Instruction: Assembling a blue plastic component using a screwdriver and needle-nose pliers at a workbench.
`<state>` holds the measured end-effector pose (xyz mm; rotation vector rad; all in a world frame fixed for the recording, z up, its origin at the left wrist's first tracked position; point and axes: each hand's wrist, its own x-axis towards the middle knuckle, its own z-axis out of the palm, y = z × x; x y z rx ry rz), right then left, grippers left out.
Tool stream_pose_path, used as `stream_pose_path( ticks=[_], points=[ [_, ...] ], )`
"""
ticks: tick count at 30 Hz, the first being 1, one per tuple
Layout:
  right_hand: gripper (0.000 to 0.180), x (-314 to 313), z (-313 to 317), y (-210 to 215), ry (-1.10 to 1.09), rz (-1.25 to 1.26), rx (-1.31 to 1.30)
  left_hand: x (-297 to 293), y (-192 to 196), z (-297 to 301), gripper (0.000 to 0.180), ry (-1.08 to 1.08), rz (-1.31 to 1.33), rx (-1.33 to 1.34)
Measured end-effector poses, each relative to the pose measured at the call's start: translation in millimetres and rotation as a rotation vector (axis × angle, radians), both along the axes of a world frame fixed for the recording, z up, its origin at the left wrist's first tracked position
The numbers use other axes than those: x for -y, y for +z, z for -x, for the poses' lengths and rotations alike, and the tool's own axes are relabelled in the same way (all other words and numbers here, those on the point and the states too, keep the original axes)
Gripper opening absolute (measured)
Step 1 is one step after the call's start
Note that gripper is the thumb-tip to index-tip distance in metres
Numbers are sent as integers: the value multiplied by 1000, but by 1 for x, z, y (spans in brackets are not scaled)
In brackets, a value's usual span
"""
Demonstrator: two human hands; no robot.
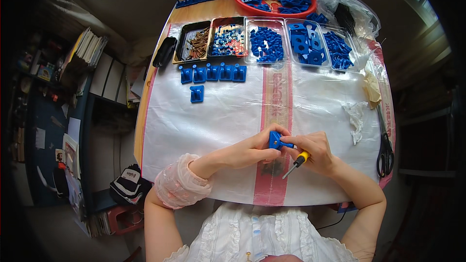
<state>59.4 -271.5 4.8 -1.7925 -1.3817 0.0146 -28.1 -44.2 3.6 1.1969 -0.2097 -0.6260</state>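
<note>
Over the near middle of the table, my left hand grips a small blue plastic part that has a square base and a peg sticking out to the right. My right hand is closed around a screwdriver with a yellow and black handle, its metal tip pointing down toward me. The right fingertips also meet the blue part's peg. Several similar blue parts stand in a row at the left of the table. One more blue part sits just in front of that row.
Along the back stand a tray of screws, a tray of nuts and clear boxes of blue pieces. Behind them is a red basin. Scissors and crumpled white paper lie at the right edge.
</note>
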Motion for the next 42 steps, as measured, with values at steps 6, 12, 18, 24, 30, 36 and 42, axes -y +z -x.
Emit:
stream_pose_path(
  ticks=[6,12,18,24,30,36,42],
  points=[
    [30,1,-2,-1,-20,-4,52,0,10,-5,47,57,-90,74],
    [33,0,-1,-10,-30,-66,179,14,5,1,41,126,-204,248],
    [28,-2,-1,-6,-44,-49,227,17,2,0,37,105,-300,356],
    [19,-3,1,-2,-56,-24,242,17,5,1,33,79,-350,378],
    [22,-5,-1,-5,-73,-59,222,21,-6,2,30,256,-438,575],
    [55,-5,1,-6,-203,-78,-35,5,0,-9,26,392,-179,135],
    [58,-2,-5,-8,-272,-5,-184,-14,-16,-16,33,517,52,63]
  ],
)
